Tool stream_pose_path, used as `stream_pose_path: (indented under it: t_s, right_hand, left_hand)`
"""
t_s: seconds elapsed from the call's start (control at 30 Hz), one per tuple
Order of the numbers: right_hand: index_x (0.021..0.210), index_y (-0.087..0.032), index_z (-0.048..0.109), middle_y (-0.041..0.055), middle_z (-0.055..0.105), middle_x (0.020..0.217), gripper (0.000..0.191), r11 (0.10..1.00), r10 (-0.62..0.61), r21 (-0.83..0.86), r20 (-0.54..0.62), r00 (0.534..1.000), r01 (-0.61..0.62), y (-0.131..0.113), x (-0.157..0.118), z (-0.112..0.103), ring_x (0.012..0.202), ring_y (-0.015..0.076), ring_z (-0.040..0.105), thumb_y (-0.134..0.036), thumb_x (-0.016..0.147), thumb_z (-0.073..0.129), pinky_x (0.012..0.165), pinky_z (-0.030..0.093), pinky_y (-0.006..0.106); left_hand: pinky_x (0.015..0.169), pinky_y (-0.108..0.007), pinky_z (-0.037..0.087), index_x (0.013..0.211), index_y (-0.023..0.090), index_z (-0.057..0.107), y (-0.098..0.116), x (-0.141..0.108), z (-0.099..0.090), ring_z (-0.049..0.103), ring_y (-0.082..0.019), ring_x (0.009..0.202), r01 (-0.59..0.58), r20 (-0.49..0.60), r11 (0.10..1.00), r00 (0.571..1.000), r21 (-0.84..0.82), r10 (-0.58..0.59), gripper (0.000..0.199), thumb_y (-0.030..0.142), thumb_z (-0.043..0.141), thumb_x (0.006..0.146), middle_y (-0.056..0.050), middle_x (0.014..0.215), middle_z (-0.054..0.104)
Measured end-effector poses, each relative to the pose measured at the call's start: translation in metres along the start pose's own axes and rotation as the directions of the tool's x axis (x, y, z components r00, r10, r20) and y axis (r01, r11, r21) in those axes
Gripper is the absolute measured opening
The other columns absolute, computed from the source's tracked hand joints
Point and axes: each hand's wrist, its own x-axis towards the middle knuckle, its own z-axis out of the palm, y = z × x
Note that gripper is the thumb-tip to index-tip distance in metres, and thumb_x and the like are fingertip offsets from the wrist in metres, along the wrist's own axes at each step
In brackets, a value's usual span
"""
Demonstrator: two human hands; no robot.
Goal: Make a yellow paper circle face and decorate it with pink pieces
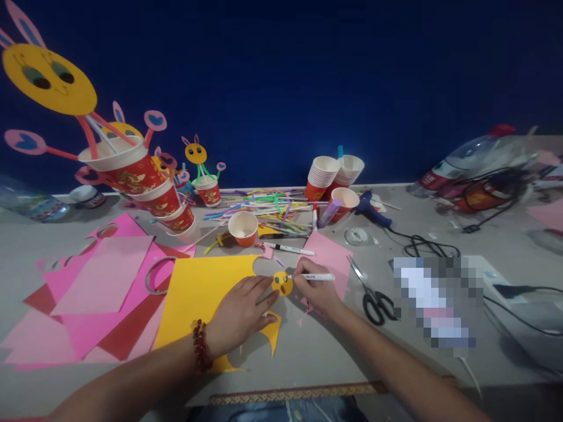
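R hand (319, 290) is gripping a white marker (325, 277) at the yellow paper disc (282, 283) on the tabletop (316, 357), while L hand (240, 310) is lying spread, steadying its edge. Disc is looking light, thin & creasable; rim's prob. the best hold, avoiding inked eyes.

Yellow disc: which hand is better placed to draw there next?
Probably the right hand: it holds the white marker, tip at the yellow disc; the left hand rests at the disc's edge.

The head camera looks forward and down, from close above the near side of the flat grey tabletop (321, 364).
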Motion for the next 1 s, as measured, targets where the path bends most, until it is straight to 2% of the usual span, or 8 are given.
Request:
stream_pose_path:
  t_s: [0.47, 0.8, 1.0]
  right_hand:
    - [0.067, -0.021, 0.052, -0.0040, 0.059, 0.060, 0.011, 1.000, -0.004, 0.027, 0.032, 0.999, 0.003, -0.0001, 0.0004, -0.0002, 0.053, 0.0125, 0.050, -0.015, 0.076, 0.052, 0.051, 0.037, 0.023]
    - [0.062, -0.022, 0.048, -0.0049, 0.053, 0.054, 0.013, 1.000, 0.016, 0.017, 0.048, 0.999, -0.017, -0.0002, 0.0008, 0.0013, 0.050, 0.0126, 0.049, -0.017, 0.074, 0.052, 0.049, 0.035, 0.022]
    - [0.066, -0.022, 0.051, -0.0038, 0.056, 0.058, 0.011, 1.000, -0.002, 0.011, 0.018, 1.000, 0.001, 0.0009, 0.0004, 0.0002, 0.053, 0.0130, 0.050, -0.016, 0.075, 0.053, 0.051, 0.036, 0.023]
  left_hand:
    - [0.104, -0.045, 0.045, 0.126, 0.020, 0.058, -0.0002, 0.0003, 0.0001, 0.053, -0.028, 0.125, 0.011, 0.004, 1.000, 1.000, -0.026, -0.011, 0.043, 0.043, 0.064, 0.090, -0.013, 0.134, 0.058]
    - [0.104, -0.045, 0.045, 0.125, 0.020, 0.058, 0.0004, 0.0005, -0.0010, 0.053, -0.028, 0.124, 0.014, 0.011, 1.000, 1.000, -0.011, -0.014, 0.044, 0.044, 0.064, 0.089, -0.012, 0.134, 0.058]
    - [0.104, -0.046, 0.045, 0.126, 0.020, 0.058, 0.0001, -0.0001, 0.0004, 0.053, -0.028, 0.125, 0.013, 0.002, 1.000, 1.000, -0.020, -0.013, 0.043, 0.044, 0.064, 0.090, -0.013, 0.135, 0.058]
